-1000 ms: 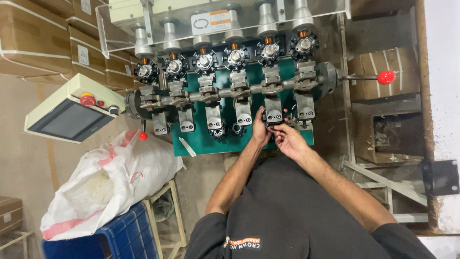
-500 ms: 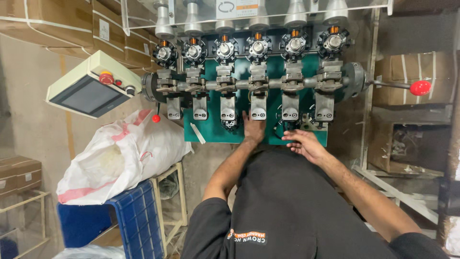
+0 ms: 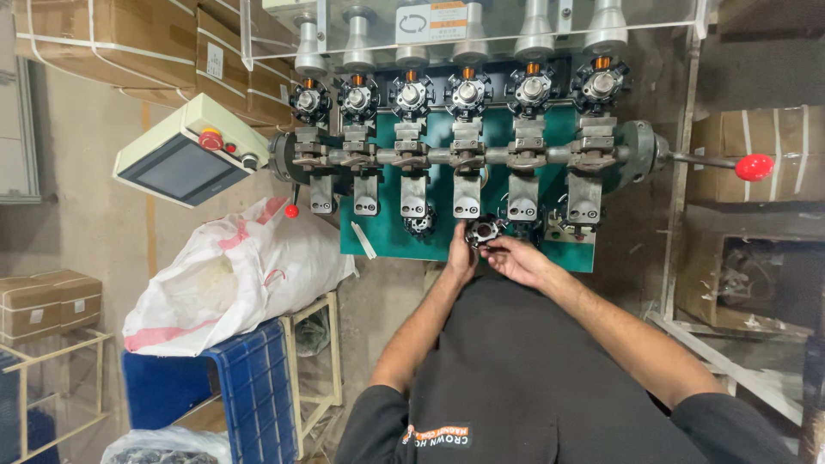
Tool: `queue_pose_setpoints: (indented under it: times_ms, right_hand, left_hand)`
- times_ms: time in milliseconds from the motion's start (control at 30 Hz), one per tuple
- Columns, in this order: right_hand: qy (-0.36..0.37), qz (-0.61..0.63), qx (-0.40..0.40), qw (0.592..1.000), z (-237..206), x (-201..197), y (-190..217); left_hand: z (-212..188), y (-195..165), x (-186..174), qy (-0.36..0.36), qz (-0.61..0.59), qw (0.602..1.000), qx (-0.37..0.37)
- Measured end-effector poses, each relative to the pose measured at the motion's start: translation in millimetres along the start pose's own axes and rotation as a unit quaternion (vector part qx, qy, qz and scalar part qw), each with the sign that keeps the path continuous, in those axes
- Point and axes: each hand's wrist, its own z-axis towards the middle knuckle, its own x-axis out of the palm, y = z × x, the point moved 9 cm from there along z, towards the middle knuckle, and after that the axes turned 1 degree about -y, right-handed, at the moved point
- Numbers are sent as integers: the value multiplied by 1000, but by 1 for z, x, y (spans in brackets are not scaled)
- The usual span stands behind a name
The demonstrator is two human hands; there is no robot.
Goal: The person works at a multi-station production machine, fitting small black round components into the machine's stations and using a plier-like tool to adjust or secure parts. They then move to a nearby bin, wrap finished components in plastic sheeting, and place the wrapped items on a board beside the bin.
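While pressed together at the green plate point(image 3: 382, 232), left hand point(image 3: 460, 258) and right hand point(image 3: 516, 258) jointly grasping a small stator point(image 3: 483, 230); winding heads point(image 3: 467, 155) just above.

Both hands point(image 3: 494, 253) fwd, fingers pinched

Left: cream control box point(image 3: 191, 150) with dark screen and red button; below it a white sack point(image 3: 230, 277) with pink trim, resting beside a blue crate point(image 3: 249, 387). Upper left: strapped cardboard boxes point(image 3: 112, 39). Right: red-knobbed lever point(image 3: 754, 166) projecting from the machine's shaft, with further cardboard boxes point(image 3: 756, 155) behind and a metal frame point(image 3: 722, 344) below
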Motion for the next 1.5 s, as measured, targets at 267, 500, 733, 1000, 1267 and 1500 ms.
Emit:
queue_pose_setpoints:
  times_ms: [267, 500, 733, 1000, 1267, 1500]
  right_hand:
    - [-25, -4, -85, 996, 19, 41, 10]
    - [-90, 88, -53, 991, 24, 36, -12]
    - [-45, 68, -94, 992, 18, 43, -8]
    - [-159, -256, -56, 952, 1, -17, -25]
    - [-108, -405, -91, 903, 44, 46, -29]
    - [-87, -417, -80, 901, 56, 84, -28]
  left_hand:
    - [7, -40, 21, 38, -122, 991, -36]
    - [18, -54, 39, 177, -44, 978, -101]
    - [29, -41, 20, 198, -107, 963, -149]
    - [21, -63, -50, 113, 818, 559, 74]
    - [-6, -148, -64, -31, 733, 657, 171]
    - [-11, -114, -115, -179, 477, 859, -51]
